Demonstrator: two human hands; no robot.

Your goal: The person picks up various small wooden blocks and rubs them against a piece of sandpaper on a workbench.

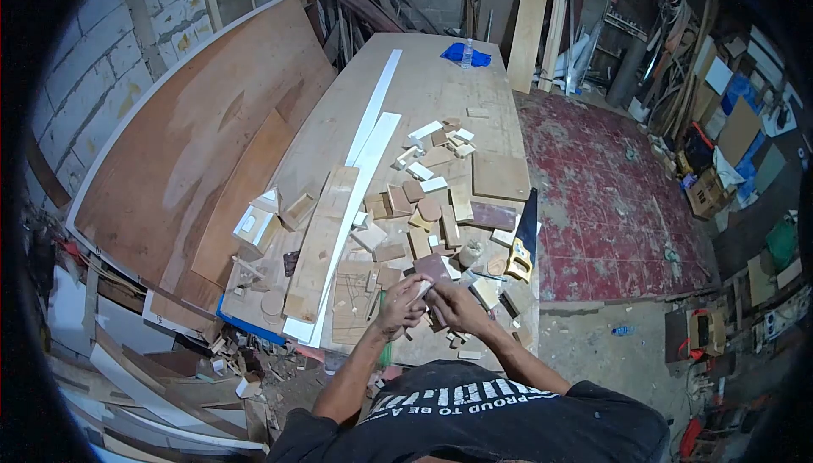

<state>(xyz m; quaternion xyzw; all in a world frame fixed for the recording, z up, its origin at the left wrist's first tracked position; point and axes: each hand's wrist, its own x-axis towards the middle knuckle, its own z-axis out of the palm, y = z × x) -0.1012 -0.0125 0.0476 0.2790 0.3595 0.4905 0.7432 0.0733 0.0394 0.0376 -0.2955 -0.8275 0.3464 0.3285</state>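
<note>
My left hand [398, 310] is closed around a small pale wood piece [423, 288], held above the near end of the workbench. Right against that piece, the fingers of my right hand [458, 306] are curled; what lies inside them is hidden. Just beyond both hands is a reddish-brown flat piece [433, 267]. Close by on the right stand a cloudy jar [471, 252] and a handsaw [522, 247] with a yellow handle. Many small wood offcuts [398, 200] are scattered ahead of my hands.
A long plank [326, 238] and white strips [373, 154] run along the plywood benchtop [449, 82]. At the left edge sits a small wooden box [256, 230]. A bottle [467, 55] rests by blue cloth at the far end. Large plywood sheets [203, 124] lean on the left.
</note>
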